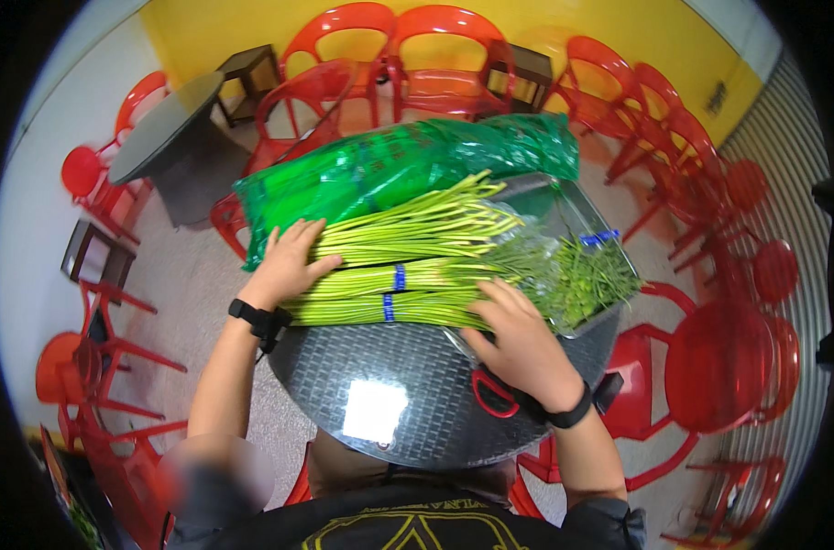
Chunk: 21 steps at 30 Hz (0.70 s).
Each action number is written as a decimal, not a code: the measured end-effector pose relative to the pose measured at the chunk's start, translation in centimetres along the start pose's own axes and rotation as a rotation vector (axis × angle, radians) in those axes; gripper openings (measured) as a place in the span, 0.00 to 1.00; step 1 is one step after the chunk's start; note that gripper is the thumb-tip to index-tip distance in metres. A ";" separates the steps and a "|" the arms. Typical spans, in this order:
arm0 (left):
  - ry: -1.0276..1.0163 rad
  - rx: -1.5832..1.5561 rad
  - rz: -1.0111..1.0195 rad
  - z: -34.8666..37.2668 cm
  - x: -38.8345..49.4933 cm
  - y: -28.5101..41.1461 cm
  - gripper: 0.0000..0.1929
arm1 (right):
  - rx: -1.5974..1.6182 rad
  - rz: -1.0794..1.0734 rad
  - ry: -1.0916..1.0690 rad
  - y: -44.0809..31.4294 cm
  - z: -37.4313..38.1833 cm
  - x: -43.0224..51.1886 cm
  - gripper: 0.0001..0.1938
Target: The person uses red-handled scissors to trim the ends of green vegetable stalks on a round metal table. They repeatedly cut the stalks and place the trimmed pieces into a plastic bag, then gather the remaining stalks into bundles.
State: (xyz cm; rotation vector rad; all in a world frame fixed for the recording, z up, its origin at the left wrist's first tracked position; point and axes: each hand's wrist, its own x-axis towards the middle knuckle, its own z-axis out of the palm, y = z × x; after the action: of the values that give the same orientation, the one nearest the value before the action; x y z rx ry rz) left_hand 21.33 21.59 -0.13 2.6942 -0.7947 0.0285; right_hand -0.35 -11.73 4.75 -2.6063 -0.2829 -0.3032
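My left hand [290,260] lies, fingers and thumb apart, on the left ends of a loose pile of long green stems [410,234], likely garlic scapes. Below that pile lie two bundles, an upper bundle [362,282] and a lower bundle [341,311], each bound with blue tape. My right hand [520,337] is over the right ends of the bundles, fingers spread and bent; its fingertips seem to touch the stems. Red-handled scissors [494,395] lie below that hand, their blades mostly hidden. A metal tray [596,220] holds cut green tips [585,282] and a piece of blue tape [599,238].
A long green plastic bag [389,165] of stems lies along the far side of the round, glass-topped woven table [362,357]. Clear plastic [527,237] lies by the tray. Red chairs [451,62] stand around, with another round table [169,130] at the left.
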 end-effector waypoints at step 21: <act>0.137 -0.936 -0.755 -0.2 2.1 -12.2 0.43 | 0.092 0.257 0.058 2.2 0.8 3.1 0.17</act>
State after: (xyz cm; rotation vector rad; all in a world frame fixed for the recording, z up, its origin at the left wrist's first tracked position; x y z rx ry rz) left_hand 29.61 30.21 -3.42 1.8827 0.2635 -0.2631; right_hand 3.31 -12.79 3.94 -2.5016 0.0573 -0.2678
